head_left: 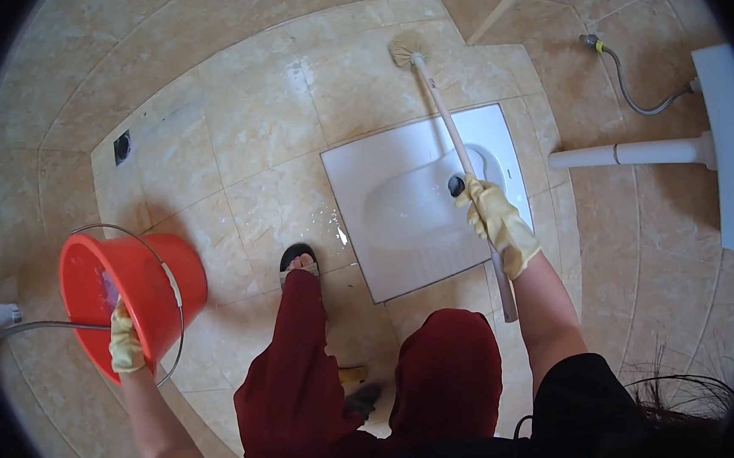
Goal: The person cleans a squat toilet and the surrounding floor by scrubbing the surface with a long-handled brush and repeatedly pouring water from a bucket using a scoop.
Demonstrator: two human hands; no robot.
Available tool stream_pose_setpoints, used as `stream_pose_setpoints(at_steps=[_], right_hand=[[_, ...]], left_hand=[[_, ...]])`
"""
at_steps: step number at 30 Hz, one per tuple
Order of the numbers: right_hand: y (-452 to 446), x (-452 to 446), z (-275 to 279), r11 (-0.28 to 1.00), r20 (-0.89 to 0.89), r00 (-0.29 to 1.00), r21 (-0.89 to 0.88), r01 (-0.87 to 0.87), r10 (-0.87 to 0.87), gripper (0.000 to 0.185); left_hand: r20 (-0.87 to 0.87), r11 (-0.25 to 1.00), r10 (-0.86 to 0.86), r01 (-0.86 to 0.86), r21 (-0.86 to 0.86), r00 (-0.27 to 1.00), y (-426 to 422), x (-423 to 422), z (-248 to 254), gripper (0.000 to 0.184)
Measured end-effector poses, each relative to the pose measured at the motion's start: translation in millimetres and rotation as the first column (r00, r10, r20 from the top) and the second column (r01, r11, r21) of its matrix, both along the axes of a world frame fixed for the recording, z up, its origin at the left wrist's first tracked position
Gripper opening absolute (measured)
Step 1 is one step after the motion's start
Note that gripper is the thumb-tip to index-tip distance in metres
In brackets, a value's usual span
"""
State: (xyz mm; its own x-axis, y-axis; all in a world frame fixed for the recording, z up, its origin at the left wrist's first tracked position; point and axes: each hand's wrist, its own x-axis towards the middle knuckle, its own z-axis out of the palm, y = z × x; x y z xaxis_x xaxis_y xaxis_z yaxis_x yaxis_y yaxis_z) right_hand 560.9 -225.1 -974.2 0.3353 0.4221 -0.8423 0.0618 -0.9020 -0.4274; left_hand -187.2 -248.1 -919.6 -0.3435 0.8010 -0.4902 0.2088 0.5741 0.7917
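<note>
My right hand [501, 226], in a pale yellow rubber glove, is closed around the handle of a long-handled scrub brush [438, 105]. Its round bristle head [406, 47] rests on the tiled floor near the far wall, and the handle crosses over a white squat toilet [405, 167]. On the left, my left hand [125, 341], gloved the same way, grips the rim of a red bucket [171, 281]. The bucket tilts with its mouth to the left; its wire handle hangs down the side. Inside, something whitish shows, not clearly. Some fingers of that hand are hidden.
A grey hose [42, 326] runs from the left wall to the bucket. A floor drain [123, 147] lies at the far left. White flush pipe [626, 154], cistern [726, 153] and metal hose [625, 83] are on the right. Water spots mark the floor [328, 219] by my sandalled foot [300, 259].
</note>
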Motion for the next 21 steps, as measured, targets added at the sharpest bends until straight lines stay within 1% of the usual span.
stream_pose_setpoints(at_steps=[1,2,3,4,5,6,8,9,10,11,12,13,14,16,18,19,21], right_hand=[[-10,3,1,1.000,-0.012,1.000,0.020,0.024,-0.023,0.055],[-18,6,3,0.998,-0.021,0.999,0.043,0.050,-0.049,0.054],[-26,10,6,0.997,-0.018,0.998,0.048,0.054,-0.053,0.054],[-35,11,10,0.994,-0.005,0.996,0.057,0.094,-0.094,0.054],[-44,12,13,0.989,0.004,0.991,0.068,0.133,-0.133,0.053],[-50,15,14,0.987,-0.001,0.990,0.079,0.138,-0.138,0.053],[-71,21,15,0.973,-0.007,0.975,0.062,0.222,-0.222,0.046],[-82,21,14,0.970,-0.014,0.973,0.068,0.232,-0.232,0.046],[-92,21,12,0.959,0.020,0.963,0.097,0.265,-0.268,0.047],[-103,21,9,0.946,0.053,0.950,0.125,0.300,-0.308,0.048],[-114,23,3,0.940,0.046,0.946,0.132,0.314,-0.322,0.048],[-123,25,-5,0.935,0.074,0.939,0.144,0.323,-0.336,0.047],[-131,26,-10,0.930,0.102,0.931,0.156,0.332,-0.349,0.046],[-144,24,-12,0.923,0.102,0.923,0.149,0.356,-0.372,0.046],[-153,20,-15,0.916,0.106,0.914,0.140,0.375,-0.391,0.047],[-157,18,-21,0.914,0.111,0.912,0.148,0.379,-0.396,0.046],[-160,13,-24,0.909,0.117,0.907,0.162,0.385,-0.405,0.046]], left_hand=[[0.257,0.994,-0.002,-0.026,0.103,0.967,-4,-12,-1,0.030],[0.498,0.978,-0.035,-0.074,0.196,0.867,-7,-23,-4,0.028],[0.500,0.977,-0.041,-0.070,0.201,0.865,-12,-21,2,0.028],[0.344,0.942,-0.041,-0.079,0.327,0.938,-19,-21,19,0.028],[0.277,0.904,0.035,-0.149,0.400,0.960,-18,-2,48,0.033],[0.205,0.858,0.120,-0.205,0.471,0.971,-17,18,78,0.039],[0.232,0.879,0.059,-0.160,0.450,0.971,-12,39,132,0.043],[0.227,0.877,0.047,-0.149,0.457,0.973,-6,44,155,0.043],[0.076,0.898,0.016,-0.048,0.436,0.997,-1,49,174,0.043],[-0.003,0.906,-0.010,0.010,0.424,1.000,7,54,193,0.044],[-0.081,0.911,-0.036,0.066,0.408,0.996,15,60,212,0.044],[-0.128,0.911,-0.089,0.132,0.390,0.988,28,70,230,0.043],[-0.196,0.886,-0.168,0.235,0.400,0.966,47,86,238,0.042],[-0.329,0.806,-0.302,0.424,0.413,0.895,85,123,255,0.042],[-0.319,0.805,-0.369,0.472,0.359,0.873,145,156,259,0.042],[-0.761,0.601,-0.451,0.789,0.127,0.466,175,193,261,0.043],[-0.686,0.403,-0.638,0.911,0.089,0.349,232,259,262,0.038]])
